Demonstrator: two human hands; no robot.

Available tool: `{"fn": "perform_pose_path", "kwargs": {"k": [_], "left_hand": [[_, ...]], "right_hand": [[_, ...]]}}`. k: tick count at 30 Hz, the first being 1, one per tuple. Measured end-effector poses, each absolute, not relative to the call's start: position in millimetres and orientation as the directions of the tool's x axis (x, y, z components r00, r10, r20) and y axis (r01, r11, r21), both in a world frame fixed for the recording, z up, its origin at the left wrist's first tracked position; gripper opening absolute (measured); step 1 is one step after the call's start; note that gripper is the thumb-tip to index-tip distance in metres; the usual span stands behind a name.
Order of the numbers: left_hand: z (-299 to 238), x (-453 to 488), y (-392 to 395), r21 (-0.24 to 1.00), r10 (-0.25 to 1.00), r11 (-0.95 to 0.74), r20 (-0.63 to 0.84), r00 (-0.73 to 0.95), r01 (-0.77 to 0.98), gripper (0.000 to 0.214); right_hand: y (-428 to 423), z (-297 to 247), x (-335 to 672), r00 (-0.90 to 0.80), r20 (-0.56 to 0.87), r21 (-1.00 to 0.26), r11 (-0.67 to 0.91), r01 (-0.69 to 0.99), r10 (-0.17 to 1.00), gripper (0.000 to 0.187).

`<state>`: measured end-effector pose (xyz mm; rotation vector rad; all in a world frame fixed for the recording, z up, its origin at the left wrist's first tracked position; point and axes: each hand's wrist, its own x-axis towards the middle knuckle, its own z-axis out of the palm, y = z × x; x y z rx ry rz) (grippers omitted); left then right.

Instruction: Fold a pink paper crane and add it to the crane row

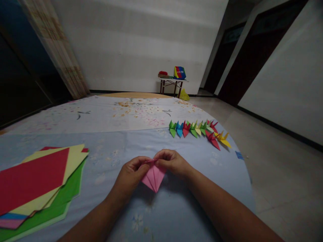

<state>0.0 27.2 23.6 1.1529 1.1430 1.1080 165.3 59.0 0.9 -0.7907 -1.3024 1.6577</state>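
A piece of pink origami paper (154, 176), folded into a diamond shape with creases running to its lower point, is held up just above the blue cloth. My left hand (135, 169) pinches its upper left edge between thumb and fingers. On the upper right edge, my right hand (173, 163) is closed in a similar pinch. The fingertips of both hands nearly meet at the top fold and hide part of it.
A stack of coloured paper sheets (32, 174) lies at the left. Several folded paper cranes (193, 128) stand in a row at the right. A floral cloth (106, 141) covers the round table. By the far wall is a small table (174, 80) with a colourful box (179, 72).
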Motion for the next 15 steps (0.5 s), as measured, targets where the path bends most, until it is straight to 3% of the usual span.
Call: {"fn": "perform_pose_path", "kwargs": {"k": [8,15], "left_hand": [[23.1,0.5,25.2,0.994,0.991,0.074,-0.065,0.114,-0.077,0.013],[23.3,-4.1,25.1,0.981,0.961,0.152,-0.117,0.249,-0.124,0.02]], "right_hand": [[57.6,3.0,164.8,-0.401,0.016,-0.963,-0.094,-0.253,0.916,0.012],[59.2,1.7,167.1,-0.412,-0.033,-0.961,-0.142,-0.236,0.91,0.009]]}}
